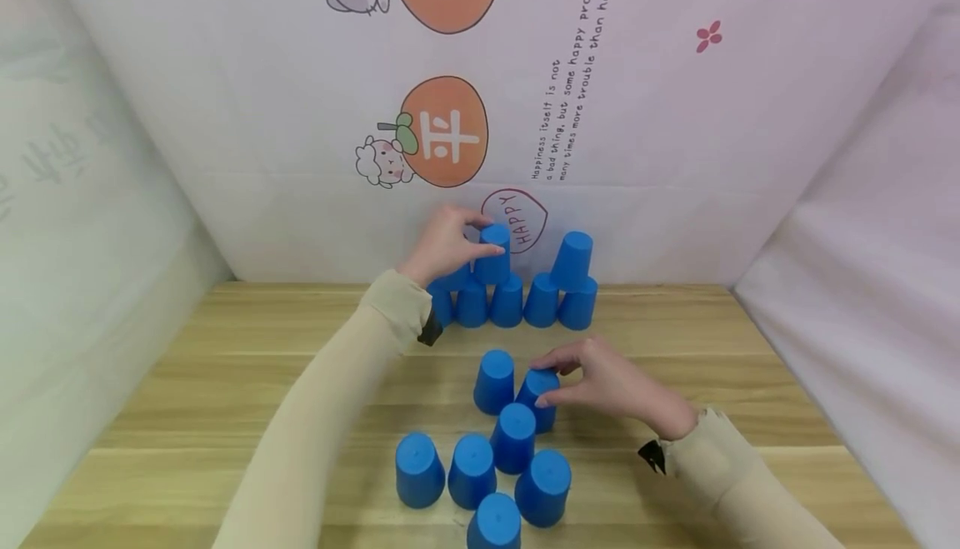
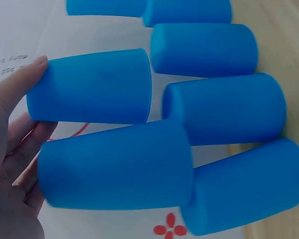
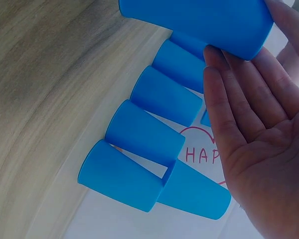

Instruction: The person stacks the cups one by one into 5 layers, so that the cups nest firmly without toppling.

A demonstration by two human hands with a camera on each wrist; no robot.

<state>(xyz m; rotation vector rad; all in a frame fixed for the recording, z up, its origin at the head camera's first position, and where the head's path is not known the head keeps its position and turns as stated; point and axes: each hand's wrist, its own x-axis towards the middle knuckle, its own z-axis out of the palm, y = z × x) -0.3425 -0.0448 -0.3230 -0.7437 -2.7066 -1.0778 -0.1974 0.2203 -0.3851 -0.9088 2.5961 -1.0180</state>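
From my remote seat, I have the left hand (image 1: 446,244) pinching an upper cup (image 1: 492,266) between thumb and fingers, closed end up, over the seam between two cups of the bottom row (image 1: 507,306); I cannot tell whether its rim bears on them or floats just above. My right hand (image 1: 611,384) pinches a near cup (image 1: 531,391) by its upper end; whether that one touches the desk (image 1: 262,349), I cannot tell.

The relation that counts: the gap between the upper cup and the far-right cup (image 1: 572,262) lies almost straight ahead of the near cup, farther away and higher. Both held cups have their long axes roughly upright, so I judge the offset to be one of reach and height, not of turning. My left hand is nearer that gap; my right is back beside the loose cups (image 1: 472,472).
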